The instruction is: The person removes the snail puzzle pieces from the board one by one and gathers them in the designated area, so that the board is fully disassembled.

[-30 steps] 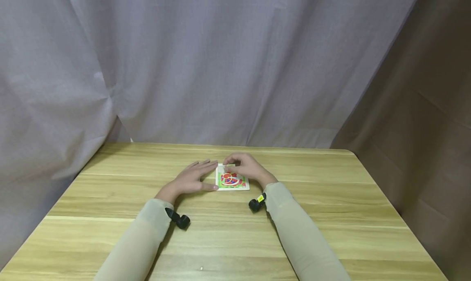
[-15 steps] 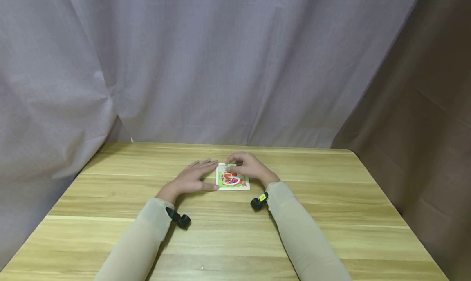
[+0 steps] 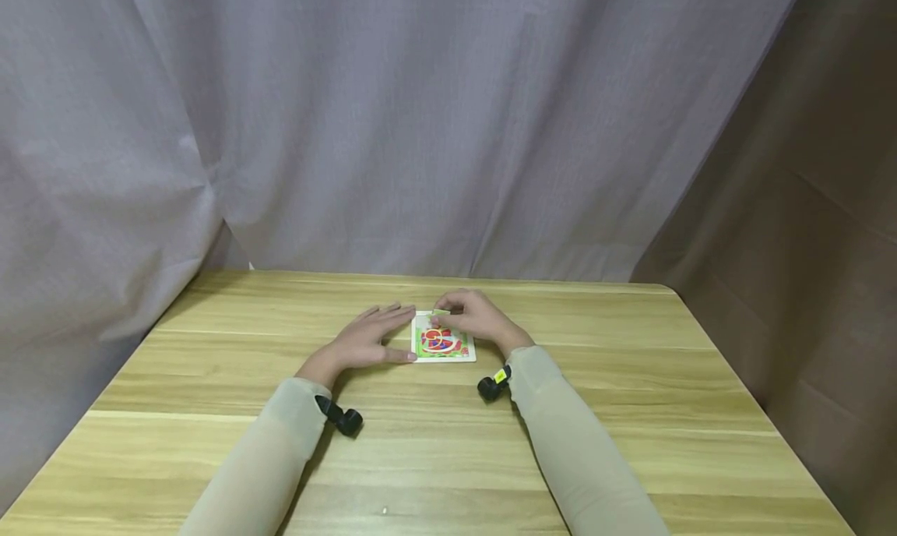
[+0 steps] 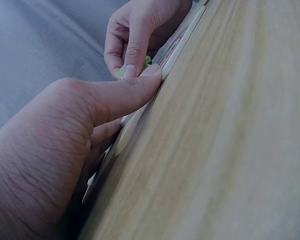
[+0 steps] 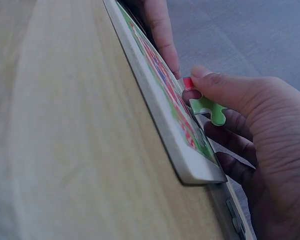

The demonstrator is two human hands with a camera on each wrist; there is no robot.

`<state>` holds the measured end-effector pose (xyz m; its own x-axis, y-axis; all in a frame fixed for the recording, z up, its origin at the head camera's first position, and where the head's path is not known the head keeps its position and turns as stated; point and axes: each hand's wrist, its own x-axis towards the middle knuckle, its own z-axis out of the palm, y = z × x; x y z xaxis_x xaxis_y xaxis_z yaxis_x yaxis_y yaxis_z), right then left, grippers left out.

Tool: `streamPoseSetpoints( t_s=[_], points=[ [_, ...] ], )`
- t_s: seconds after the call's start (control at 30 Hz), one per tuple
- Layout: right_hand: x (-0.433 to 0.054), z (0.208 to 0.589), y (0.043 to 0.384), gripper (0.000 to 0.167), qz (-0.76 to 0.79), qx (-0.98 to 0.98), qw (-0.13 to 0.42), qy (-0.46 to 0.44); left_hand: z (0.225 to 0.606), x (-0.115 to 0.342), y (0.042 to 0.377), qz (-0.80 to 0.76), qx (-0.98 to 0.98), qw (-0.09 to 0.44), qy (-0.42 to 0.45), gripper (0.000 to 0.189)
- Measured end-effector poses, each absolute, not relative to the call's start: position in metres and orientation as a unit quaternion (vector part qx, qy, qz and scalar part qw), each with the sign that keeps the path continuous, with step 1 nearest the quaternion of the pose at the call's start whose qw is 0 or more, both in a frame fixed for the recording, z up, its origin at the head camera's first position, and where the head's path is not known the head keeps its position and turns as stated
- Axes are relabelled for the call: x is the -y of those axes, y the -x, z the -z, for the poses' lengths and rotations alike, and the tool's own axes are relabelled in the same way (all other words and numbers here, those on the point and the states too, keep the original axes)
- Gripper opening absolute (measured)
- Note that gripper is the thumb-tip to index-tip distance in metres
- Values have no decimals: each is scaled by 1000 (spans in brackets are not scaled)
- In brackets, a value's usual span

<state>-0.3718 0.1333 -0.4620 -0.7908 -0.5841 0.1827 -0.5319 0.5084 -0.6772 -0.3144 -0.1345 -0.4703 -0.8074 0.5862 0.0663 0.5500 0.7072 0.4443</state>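
On a wood-grain table [image 3: 448, 458] before a grey curtain [image 3: 420, 131], a person in pale sleeves works at a small white-rimmed board [image 5: 172, 142] bearing a bright red and green picture. The left hand [image 3: 360, 344] lies at the board's left side, fingers and thumb fairly straight and spread, touching its edge and gripping nothing. The right hand [image 3: 478, 318] pinches a jigsaw piece [image 5: 217, 115], green with a red corner, between thumb and fingertip, its other fingers loosely bent. The piece is tilted at the board's far edge (whether it touches the board, I cannot tell). With so narrow a pinch, the piece could twist or slip; and if the left hand braces too lightly, a sideways push might skid the board.
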Motion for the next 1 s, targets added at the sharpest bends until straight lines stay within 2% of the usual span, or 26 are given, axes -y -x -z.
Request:
streamPoseSetpoints(
  t_s=[0.17, 1.0],
  points=[
    [-135, 463, 373, 21, 382, -865, 30, 325, 470, 135, 315, -227, -923, 35, -308, 94],
    [-142, 465, 374, 12, 407, -857, 0, 316, 475, 134, 315, -228, -922, 31, -312, 96]
  ],
)
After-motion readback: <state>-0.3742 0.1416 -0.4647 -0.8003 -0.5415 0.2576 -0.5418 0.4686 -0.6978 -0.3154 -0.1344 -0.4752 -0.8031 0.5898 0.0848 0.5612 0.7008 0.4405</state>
